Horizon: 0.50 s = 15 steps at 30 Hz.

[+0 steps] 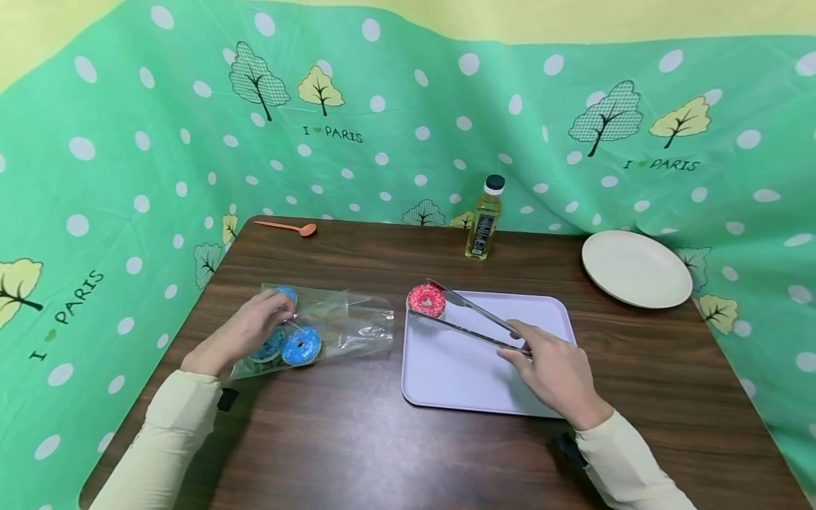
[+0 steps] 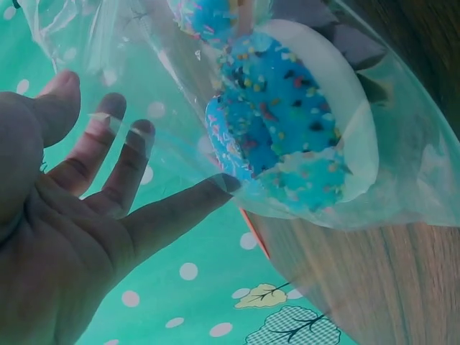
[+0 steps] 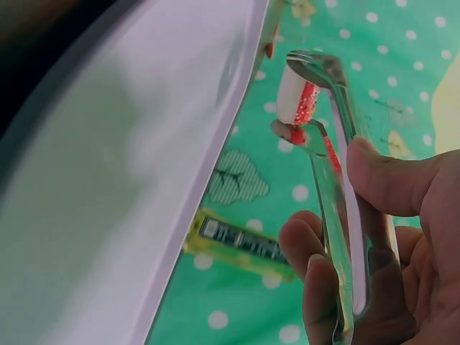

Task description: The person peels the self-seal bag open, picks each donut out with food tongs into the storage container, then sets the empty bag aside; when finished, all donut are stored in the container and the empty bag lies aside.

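My left hand (image 1: 258,322) pinches the edge of a clear plastic bag (image 1: 357,326); the left wrist view shows its fingers at the film. Inside the bag are blue sprinkled donuts (image 1: 301,346), one partly hidden by the hand. My right hand (image 1: 554,368) grips metal tongs (image 3: 345,144) by the handles, thumb on one arm and fingers on the other. Between the tongs' tips is a pink-red donut (image 1: 426,301) with white sprinkles, at the far left corner of the lilac tray (image 1: 472,368). In the right wrist view the donut (image 3: 296,97) appears edge-on between the tips.
An oil bottle (image 1: 484,219) with a dark cap stands behind the tray. At the back left lies an orange spoon (image 1: 299,229). A white plate (image 1: 637,269) is at the right rear of the wooden table (image 1: 357,439). A green dotted cloth (image 1: 408,142) hangs around the table.
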Available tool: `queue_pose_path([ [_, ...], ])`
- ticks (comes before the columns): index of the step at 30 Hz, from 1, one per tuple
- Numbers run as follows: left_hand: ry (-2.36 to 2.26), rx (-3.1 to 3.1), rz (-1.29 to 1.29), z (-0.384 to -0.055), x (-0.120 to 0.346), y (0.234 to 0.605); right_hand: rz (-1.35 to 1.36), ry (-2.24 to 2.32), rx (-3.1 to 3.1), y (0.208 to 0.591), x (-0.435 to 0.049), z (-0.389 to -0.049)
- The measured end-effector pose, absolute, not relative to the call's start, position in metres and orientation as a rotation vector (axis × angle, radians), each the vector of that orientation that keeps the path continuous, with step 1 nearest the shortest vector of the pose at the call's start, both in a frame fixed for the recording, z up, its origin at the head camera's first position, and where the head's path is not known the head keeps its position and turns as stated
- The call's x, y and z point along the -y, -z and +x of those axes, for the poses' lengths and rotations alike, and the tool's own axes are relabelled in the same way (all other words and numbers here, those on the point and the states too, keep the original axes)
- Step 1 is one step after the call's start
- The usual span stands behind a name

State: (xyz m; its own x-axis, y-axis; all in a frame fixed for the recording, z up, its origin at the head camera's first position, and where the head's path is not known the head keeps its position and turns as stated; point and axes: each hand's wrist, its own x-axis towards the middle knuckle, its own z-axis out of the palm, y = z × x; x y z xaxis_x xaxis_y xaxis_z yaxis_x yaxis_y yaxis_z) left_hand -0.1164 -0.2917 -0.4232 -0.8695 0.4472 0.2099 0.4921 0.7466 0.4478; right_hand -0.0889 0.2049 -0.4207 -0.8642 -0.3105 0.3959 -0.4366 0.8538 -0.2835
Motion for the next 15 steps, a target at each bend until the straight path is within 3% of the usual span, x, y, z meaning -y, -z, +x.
queue_pose_path([
  [15,0.839,2.929,-0.780,-0.114,0.295,0.423,0.366,-0.486,2.793,0.423,-0.244,-0.082],
])
